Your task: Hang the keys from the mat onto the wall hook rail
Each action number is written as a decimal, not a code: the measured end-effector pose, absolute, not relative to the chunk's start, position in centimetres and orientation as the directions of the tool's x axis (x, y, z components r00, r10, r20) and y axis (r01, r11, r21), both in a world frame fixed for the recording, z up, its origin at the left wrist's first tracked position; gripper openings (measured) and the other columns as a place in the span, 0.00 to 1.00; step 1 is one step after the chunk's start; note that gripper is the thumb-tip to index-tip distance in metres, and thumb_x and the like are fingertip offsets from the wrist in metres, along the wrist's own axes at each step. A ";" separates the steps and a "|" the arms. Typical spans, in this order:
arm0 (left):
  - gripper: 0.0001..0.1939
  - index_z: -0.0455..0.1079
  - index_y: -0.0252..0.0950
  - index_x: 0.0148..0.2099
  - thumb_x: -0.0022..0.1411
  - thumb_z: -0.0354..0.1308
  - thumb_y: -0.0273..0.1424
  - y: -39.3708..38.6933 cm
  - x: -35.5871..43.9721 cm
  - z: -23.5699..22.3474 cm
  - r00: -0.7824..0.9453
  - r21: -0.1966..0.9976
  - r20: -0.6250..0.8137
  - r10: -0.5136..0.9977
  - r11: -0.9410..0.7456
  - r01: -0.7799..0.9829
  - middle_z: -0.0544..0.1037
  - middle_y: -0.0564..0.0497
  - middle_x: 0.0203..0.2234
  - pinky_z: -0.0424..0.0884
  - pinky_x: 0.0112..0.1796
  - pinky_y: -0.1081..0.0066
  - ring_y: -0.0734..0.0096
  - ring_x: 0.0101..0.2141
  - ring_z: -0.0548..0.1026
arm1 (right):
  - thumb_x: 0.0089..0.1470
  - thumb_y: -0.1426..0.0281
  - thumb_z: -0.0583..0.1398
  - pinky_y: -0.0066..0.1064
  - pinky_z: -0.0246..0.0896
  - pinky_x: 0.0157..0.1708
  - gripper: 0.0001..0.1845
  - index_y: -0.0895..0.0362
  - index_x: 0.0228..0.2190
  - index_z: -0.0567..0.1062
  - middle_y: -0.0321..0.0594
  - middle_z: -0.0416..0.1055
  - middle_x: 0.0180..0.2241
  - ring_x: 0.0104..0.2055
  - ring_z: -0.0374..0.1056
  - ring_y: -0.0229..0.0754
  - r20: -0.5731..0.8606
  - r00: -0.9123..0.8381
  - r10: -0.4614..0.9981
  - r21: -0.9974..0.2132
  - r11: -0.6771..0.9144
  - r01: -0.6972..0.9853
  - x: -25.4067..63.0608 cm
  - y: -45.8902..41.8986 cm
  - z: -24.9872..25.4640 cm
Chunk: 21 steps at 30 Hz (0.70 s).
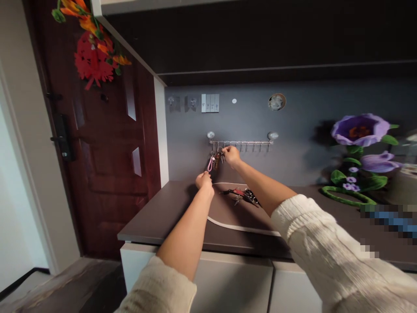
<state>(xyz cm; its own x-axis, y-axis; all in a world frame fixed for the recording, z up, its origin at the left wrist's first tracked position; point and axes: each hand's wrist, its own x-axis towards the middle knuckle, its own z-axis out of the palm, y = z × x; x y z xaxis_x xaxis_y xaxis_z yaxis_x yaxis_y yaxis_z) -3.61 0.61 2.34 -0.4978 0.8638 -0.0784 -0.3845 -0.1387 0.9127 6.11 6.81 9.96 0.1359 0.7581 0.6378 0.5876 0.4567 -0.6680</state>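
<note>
A clear hook rail (241, 142) is fixed to the grey wall, with keys hanging at its left end. My right hand (231, 157) is closed in a pinch on a bunch of keys (223, 155) just under the hooks. Beside that bunch hang a brown key fob (216, 161) and a pink loop strap (210, 164). Lower down, my left hand (204, 180) has its fingers closed at the bottom end of the pink strap; its fingertips are partly hidden. On the counter below lie more keys (237, 199) with a red and black piece (239, 191).
The dark counter (150, 213) carries a pale-rimmed mat (234, 227) under the loose keys. Purple craft flowers (360, 130) stand at the right. An upper cabinet (260, 43) overhangs the wall. Small clear hooks (193, 102) and switches (210, 103) sit above the rail. A dark red door (110, 174) is at left.
</note>
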 end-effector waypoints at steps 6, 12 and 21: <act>0.03 0.66 0.31 0.31 0.55 0.52 0.26 0.1 -3.3 2.7 -0.465 0.844 -0.159 0.871 -0.125 -0.522 0.64 0.59 0.16 0.52 0.17 0.80 0.86 0.14 0.57 | 0.48 0.71 0.53 0.27 0.59 0.35 0.12 0.62 0.24 0.75 0.45 0.73 0.29 0.33 0.68 0.39 0.624 0.239 0.744 -0.694 0.388 0.606 5.1 7.8 10.1; 0.03 0.65 0.31 0.28 0.54 0.53 0.25 0.0 -3.2 2.8 -0.439 0.792 -0.184 0.879 -0.132 -0.596 0.63 0.58 0.15 0.51 0.17 0.81 0.87 0.13 0.56 | 0.48 0.71 0.55 0.26 0.59 0.33 0.11 0.62 0.25 0.76 0.47 0.74 0.29 0.33 0.69 0.40 0.604 0.315 0.732 -0.724 0.339 0.601 4.9 8.6 9.4; 0.04 0.63 0.32 0.28 0.55 0.54 0.25 0.1 -3.4 2.7 -0.364 0.740 -0.254 0.896 -0.062 -0.669 0.63 0.59 0.16 0.51 0.18 0.81 0.87 0.14 0.57 | 0.47 0.69 0.55 0.26 0.60 0.33 0.10 0.61 0.25 0.75 0.46 0.74 0.29 0.32 0.69 0.40 0.566 0.340 0.751 -0.773 0.342 0.534 5.0 9.3 7.7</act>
<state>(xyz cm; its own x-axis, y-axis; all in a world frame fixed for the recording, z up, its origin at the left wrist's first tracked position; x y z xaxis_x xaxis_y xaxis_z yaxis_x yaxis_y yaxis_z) -3.38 0.15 2.72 -0.3641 0.8962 -0.2536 -0.6693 -0.0624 0.7404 5.04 9.32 7.72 0.3396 0.7510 0.5662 0.5340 0.3416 -0.7734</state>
